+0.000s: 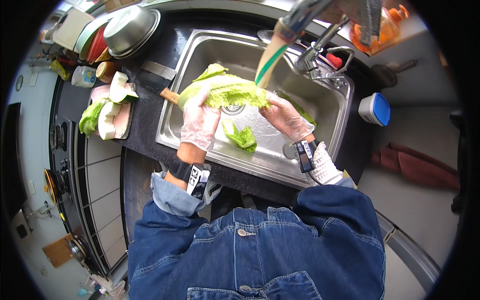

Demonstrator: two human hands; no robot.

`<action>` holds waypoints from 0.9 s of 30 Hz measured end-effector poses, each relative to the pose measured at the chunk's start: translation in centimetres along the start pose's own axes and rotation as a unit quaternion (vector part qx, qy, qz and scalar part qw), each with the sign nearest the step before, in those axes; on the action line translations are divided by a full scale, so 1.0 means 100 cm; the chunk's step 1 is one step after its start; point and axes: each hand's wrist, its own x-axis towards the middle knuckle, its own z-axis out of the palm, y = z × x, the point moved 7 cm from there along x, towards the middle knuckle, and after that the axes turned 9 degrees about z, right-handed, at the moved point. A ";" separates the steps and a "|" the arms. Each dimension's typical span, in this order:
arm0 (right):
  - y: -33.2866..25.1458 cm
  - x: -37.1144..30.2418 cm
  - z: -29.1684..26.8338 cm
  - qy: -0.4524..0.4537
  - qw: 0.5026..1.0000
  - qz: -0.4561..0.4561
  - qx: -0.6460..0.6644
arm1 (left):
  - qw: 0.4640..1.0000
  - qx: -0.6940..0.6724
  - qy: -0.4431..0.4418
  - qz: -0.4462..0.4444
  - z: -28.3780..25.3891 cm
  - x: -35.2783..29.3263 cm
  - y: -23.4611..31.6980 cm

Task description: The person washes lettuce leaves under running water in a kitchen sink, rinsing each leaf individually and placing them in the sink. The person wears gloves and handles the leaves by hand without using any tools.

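Note:
A pale green lettuce leaf (227, 92) stretches across the sink, held at both ends. My left hand (201, 117), in a clear plastic glove, is closed around its left part. The gloved fingers of my right hand (282, 117) pinch its right end. Just above that end hangs a beige faucet hose (270, 62) with a green stripe; whether water runs from it I cannot tell. Below the held leaf, a smaller lettuce piece (241, 136) lies on the floor of the steel sink (257, 165). More green leaf (302, 111) shows partly behind my right hand.
At the sink's left rim are a wooden handle (169, 95) and a flat metal blade (159, 69). Further left, a cutting board (122, 122) bears pale melon pieces (107, 120) and greens. Metal bowls (131, 31) stand behind. A blue-lidded container (375, 109) sits to the right.

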 end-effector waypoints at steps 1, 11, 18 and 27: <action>0.001 -0.002 -0.004 0.002 1.000 0.004 -0.028 | 1.000 -0.007 0.010 -0.004 0.001 0.005 -0.005; 0.001 -0.010 -0.038 0.073 0.996 -0.027 0.040 | 0.993 -0.037 -0.073 -0.083 0.019 0.009 -0.033; -0.003 -0.003 -0.097 0.248 0.963 -0.110 -0.007 | 0.996 0.013 0.004 -0.086 0.011 0.006 -0.069; 0.018 -0.067 -0.096 0.282 0.957 -0.016 -0.060 | 0.979 0.171 -0.046 -0.101 0.006 -0.035 -0.073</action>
